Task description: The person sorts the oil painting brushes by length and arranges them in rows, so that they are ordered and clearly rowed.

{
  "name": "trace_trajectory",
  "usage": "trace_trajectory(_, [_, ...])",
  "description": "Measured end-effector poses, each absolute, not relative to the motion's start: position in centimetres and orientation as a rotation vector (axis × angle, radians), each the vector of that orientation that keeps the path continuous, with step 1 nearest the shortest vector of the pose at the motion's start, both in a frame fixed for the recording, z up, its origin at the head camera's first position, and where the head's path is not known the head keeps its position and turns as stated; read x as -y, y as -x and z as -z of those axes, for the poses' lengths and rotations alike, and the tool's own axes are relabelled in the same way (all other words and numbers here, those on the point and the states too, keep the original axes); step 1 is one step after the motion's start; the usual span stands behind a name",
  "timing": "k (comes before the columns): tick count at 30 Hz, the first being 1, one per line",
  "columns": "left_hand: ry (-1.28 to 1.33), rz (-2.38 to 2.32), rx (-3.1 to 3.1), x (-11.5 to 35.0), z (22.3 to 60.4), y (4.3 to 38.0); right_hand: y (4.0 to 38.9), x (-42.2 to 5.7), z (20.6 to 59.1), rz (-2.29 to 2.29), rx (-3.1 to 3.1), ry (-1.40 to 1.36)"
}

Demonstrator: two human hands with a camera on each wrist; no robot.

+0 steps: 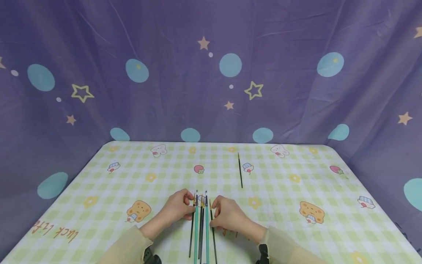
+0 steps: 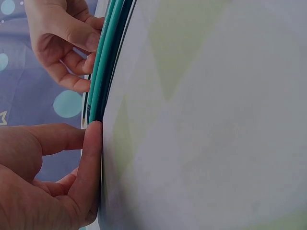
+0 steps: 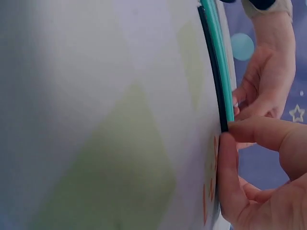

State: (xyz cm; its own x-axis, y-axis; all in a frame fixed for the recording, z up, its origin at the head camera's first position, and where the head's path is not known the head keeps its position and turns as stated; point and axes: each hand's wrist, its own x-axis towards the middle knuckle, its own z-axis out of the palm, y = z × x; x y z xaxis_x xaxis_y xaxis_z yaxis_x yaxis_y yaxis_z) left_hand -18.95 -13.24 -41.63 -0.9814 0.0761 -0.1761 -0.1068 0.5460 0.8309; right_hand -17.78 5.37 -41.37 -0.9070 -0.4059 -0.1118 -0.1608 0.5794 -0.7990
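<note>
Several paintbrushes lie side by side at the table's near middle, bristles pointing away from me. Two have teal handles, a left teal paintbrush (image 1: pixel 196 231) and a right teal paintbrush (image 1: pixel 207 234), with thin black paintbrushes (image 1: pixel 201 231) between them. My left hand (image 1: pixel 178 205) pinches the outer left black paintbrush (image 1: pixel 191 238) near its bristle end. At the opposite side, my right hand (image 1: pixel 227 214) has thumb and forefinger on the outer right black paintbrush (image 1: pixel 214 242). In the right wrist view, those fingertips close on a dark handle (image 3: pixel 213 62) beside a teal one.
One more black paintbrush (image 1: pixel 240 172) lies apart, farther back and right of centre. A green-and-white checked tablecloth (image 1: pixel 280 190) with printed cartoons covers the table. Behind it hangs a purple curtain (image 1: pixel 165 106) with stars and blue dots.
</note>
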Motion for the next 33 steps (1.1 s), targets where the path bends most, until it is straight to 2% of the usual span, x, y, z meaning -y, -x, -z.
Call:
trace_trajectory(11, [0.020,-1.423,-2.580,13.4,41.6,19.0,17.7,-5.1,41.2,1.107,-2.632,0.517])
trace_trajectory(33, [-0.003,-1.440,-2.574,13.3,41.6,18.8,18.7,-6.3,41.4,1.335,-2.503,0.390])
